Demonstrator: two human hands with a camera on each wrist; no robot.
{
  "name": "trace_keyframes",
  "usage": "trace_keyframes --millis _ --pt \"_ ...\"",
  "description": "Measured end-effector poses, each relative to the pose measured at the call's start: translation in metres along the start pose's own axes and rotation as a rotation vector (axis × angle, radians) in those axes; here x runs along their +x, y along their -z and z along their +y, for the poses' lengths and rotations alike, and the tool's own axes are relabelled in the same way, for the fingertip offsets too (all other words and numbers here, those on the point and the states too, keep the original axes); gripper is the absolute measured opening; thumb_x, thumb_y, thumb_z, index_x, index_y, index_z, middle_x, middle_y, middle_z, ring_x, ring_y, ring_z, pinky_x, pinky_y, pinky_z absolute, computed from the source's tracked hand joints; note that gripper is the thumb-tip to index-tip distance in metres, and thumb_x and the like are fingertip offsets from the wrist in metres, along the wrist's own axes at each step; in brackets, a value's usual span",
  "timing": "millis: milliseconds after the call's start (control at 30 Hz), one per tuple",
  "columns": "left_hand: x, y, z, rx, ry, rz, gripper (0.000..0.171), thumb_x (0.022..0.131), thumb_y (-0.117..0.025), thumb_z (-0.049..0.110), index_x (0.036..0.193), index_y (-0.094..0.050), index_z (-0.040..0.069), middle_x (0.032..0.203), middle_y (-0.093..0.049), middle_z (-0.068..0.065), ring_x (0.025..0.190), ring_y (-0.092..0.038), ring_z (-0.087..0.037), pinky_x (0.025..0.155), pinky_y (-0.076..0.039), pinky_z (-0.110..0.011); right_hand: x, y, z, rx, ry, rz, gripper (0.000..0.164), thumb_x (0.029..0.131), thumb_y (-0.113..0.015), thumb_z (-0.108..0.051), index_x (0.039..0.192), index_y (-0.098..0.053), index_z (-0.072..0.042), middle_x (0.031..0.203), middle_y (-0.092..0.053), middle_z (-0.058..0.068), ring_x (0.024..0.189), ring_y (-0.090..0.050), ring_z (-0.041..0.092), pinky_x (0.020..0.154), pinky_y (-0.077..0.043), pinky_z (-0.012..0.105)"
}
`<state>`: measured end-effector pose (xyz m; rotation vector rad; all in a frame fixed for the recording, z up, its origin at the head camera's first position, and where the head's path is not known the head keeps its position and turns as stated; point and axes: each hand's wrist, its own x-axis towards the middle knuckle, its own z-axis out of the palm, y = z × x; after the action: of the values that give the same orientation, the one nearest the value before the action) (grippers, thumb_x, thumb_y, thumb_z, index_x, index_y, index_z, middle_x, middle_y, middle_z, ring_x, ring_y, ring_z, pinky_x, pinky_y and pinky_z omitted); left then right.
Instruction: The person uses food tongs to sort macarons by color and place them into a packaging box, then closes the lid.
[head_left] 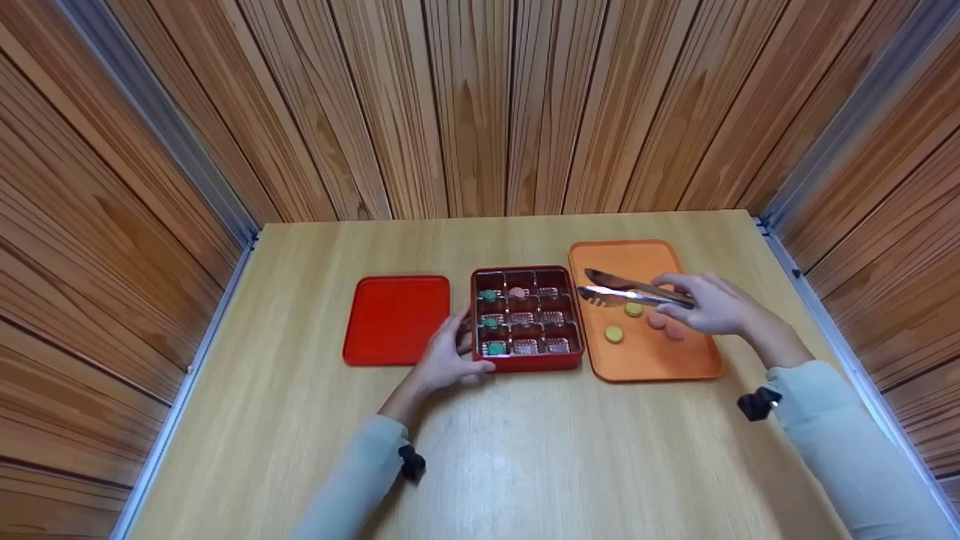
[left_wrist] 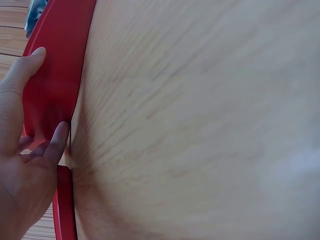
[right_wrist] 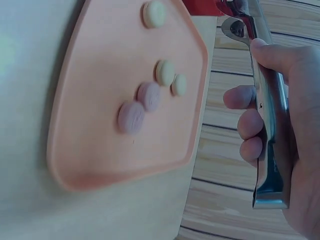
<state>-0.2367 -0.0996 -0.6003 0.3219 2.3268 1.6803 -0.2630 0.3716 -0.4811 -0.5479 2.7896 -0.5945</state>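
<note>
My left hand (head_left: 448, 361) holds the near left corner of a red box (head_left: 536, 364), its thumb against the front wall and its fingers along the side. Inside, a clear divided insert carries green macarons (head_left: 496, 348) down the left column and a pink macaron (head_left: 517, 292) in the far middle compartment. My right hand (head_left: 709, 302) grips metal serving tongs (right_wrist: 272, 120) over an orange tray (head_left: 626, 255). Nothing shows between the tong ends, which stand slightly apart near the box's right rim. Yellow macarons (head_left: 613, 334) and two pink macarons (right_wrist: 131, 117) lie on the tray.
A flat red lid (head_left: 394, 322) lies left of the box. Wood-patterned panels (head_left: 480, 112) enclose the back and sides of the wooden table (head_left: 525, 450). The orange tray sits close against the box's right side.
</note>
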Motion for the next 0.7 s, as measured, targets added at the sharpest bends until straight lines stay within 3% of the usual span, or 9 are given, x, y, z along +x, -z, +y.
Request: trace_keyframes --millis 233,467,700 --pt "0.0 0.0 -0.001 0.006 0.005 0.008 0.122 0.086 -0.1 0.017 0.18 -0.023 0.008 0.174 -0.045 -0.023 0.164 -0.047 -0.04 0.13 -0.052 -0.052 -0.022 0.002 0.018 -0.025 0.007 0.038 0.049 0.109 -0.075 -0.035 0.151 -0.066 -0.01 0.085 -0.061 0.0 0.063 -0.051 0.012 0.056 -0.039 0.024" --pt "-0.001 0.001 0.0 0.004 0.006 0.0 0.12 0.087 -0.1 0.017 0.179 -0.024 0.006 0.175 -0.044 -0.023 0.165 -0.046 -0.041 0.13 -0.051 -0.053 -0.038 -0.003 0.038 -0.069 0.107 0.121 0.038 0.106 -0.079 -0.022 0.14 -0.072 -0.008 0.074 -0.054 -0.007 0.056 -0.041 0.001 0.051 -0.034 0.023" --pt "-0.001 0.0 0.001 0.003 0.016 0.004 0.121 0.087 -0.1 0.018 0.18 -0.023 0.011 0.177 -0.043 -0.02 0.166 -0.045 -0.04 0.131 -0.051 -0.052 -0.052 -0.003 0.051 -0.046 0.065 0.096 0.04 0.108 -0.077 -0.023 0.144 -0.07 -0.007 0.074 -0.055 -0.007 0.054 -0.041 0.002 0.05 -0.035 0.022"
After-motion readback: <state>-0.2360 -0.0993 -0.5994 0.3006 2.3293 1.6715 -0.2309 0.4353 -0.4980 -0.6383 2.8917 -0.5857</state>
